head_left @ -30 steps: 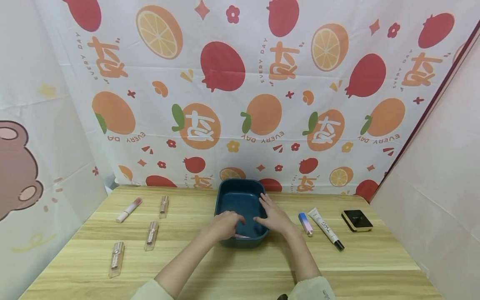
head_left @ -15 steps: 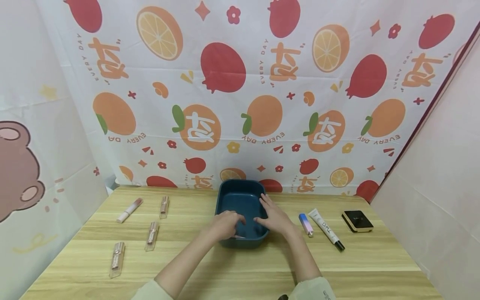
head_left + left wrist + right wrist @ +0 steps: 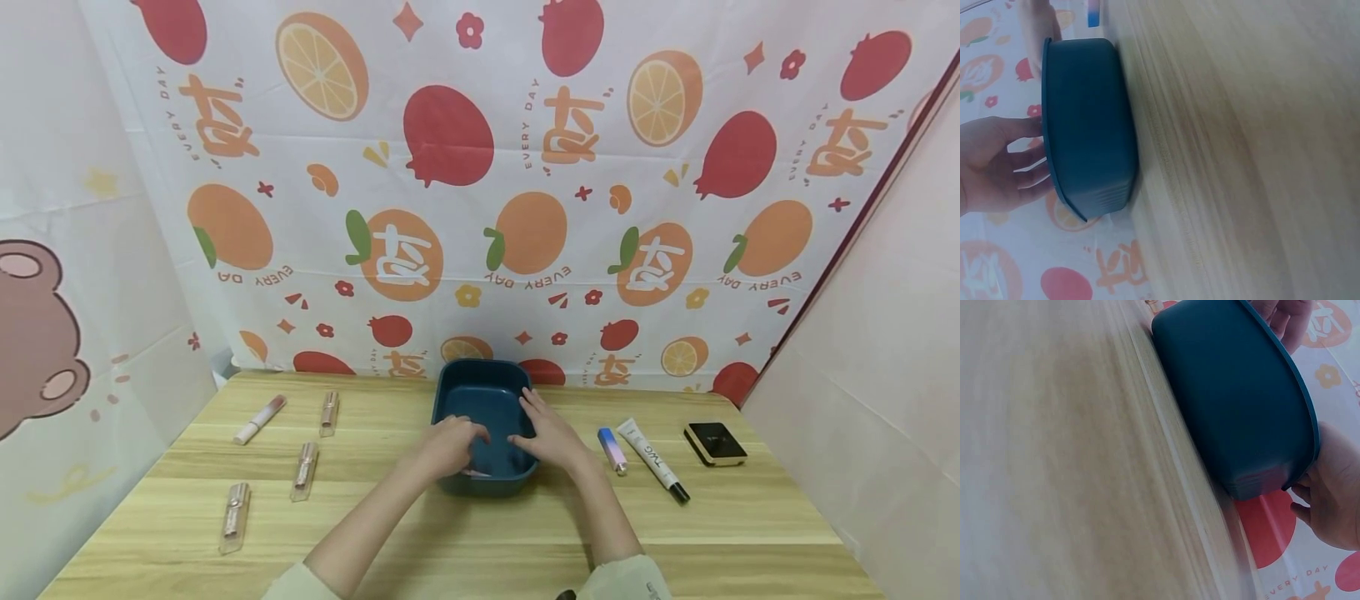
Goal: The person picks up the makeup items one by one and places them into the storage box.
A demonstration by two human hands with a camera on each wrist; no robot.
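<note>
A dark teal plastic bin (image 3: 486, 492) stands at the middle of the table by the back curtain. My left hand (image 3: 448, 446) reaches over its near left side, with the fingers inside and the fingertips hidden by the wall in the left wrist view. A thin pinkish thing (image 3: 477, 474) shows on the bin floor under that hand; whether the fingers hold it, I cannot tell. My right hand (image 3: 553, 433) lies across the right rim, thumb over the inside and fingers spread toward the back corner. In the right wrist view the bin's outer wall (image 3: 1235, 394) is seen.
Left of the bin lie a white-and-pink lip gloss tube (image 3: 260, 419) and clear-cased lipsticks (image 3: 303, 471), (image 3: 234, 517), (image 3: 329, 413). To the right are a blue-and-pink lipstick (image 3: 612, 451), a white squeeze tube (image 3: 652, 460) with a black cap, and a black compact (image 3: 715, 442).
My left hand has shifted very slightly in the bin, and less of the pinkish thing shows. My right hand stays on the rim; the bin and the cosmetics keep their places.
</note>
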